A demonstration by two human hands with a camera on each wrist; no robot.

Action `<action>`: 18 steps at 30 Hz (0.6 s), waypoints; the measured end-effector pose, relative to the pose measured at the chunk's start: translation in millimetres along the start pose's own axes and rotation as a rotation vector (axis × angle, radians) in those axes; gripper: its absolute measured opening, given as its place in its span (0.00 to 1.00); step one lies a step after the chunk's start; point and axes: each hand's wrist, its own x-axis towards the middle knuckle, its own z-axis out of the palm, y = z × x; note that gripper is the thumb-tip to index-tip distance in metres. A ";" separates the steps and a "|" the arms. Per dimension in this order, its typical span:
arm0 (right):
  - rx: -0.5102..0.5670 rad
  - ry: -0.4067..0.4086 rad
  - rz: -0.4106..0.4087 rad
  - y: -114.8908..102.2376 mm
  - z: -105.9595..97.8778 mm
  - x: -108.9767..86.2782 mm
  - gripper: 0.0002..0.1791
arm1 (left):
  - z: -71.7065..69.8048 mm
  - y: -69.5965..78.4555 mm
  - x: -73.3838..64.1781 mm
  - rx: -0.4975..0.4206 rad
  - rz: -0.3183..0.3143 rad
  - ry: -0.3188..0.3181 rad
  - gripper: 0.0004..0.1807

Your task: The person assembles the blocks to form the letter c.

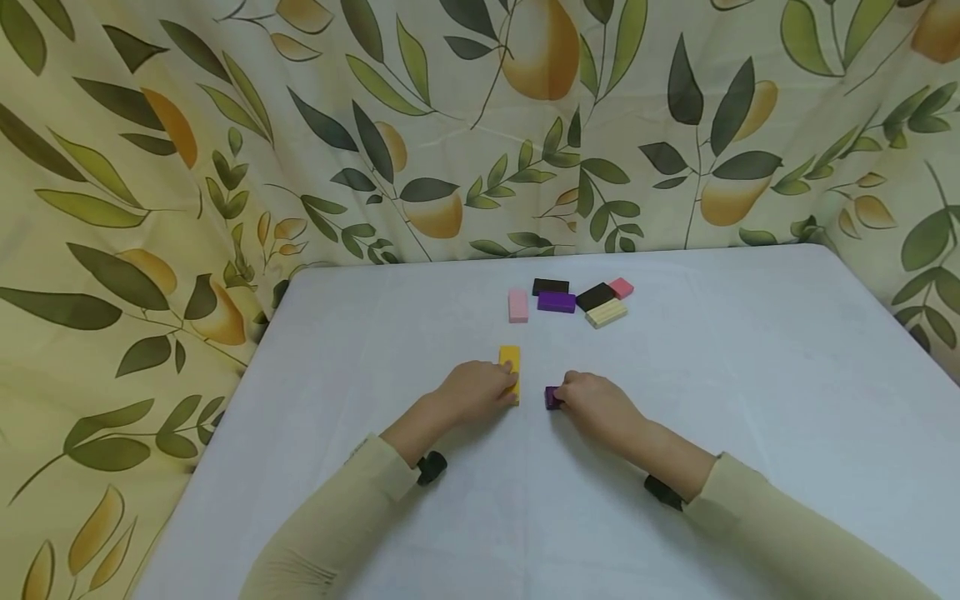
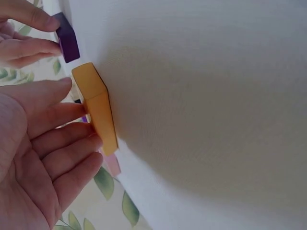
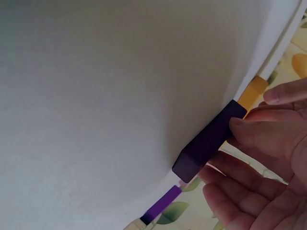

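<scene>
In the head view my left hand (image 1: 477, 388) reaches over the near part of a yellow block (image 1: 510, 357), which lies lengthwise away from me on the white cloth. The left wrist view shows its fingers fairly straight, fingertips (image 2: 95, 140) right at the side of the yellow block. To its right, my right hand (image 1: 600, 406) pinches a dark purple block (image 1: 551, 398) between thumb and fingers. That block (image 3: 208, 143) shows well in the right wrist view, with the thumb pressed on one end and the other fingers behind it. A short gap separates the two blocks.
Farther back lie a pink block (image 1: 518, 306), a black block (image 1: 551, 286), a bright purple block (image 1: 557, 302), another black block (image 1: 596, 297), a cream block (image 1: 606, 312) and a coral block (image 1: 621, 287). A leaf-and-fruit patterned curtain (image 1: 480, 150) hangs behind the white-covered table (image 1: 750, 350).
</scene>
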 end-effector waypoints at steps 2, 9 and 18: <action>0.020 -0.013 0.010 -2.6 -0.7 -1.1 0.05 | 0.2 -0.5 0.8 0.005 -0.001 -0.002 0.15; 0.063 -0.037 0.019 -11.0 -1.8 -3.2 0.05 | -0.8 -2.1 1.1 0.003 0.000 -0.005 0.14; 0.099 -0.035 0.008 -20.7 1.1 -2.4 0.03 | -3.0 -1.5 1.3 0.011 0.007 0.001 0.11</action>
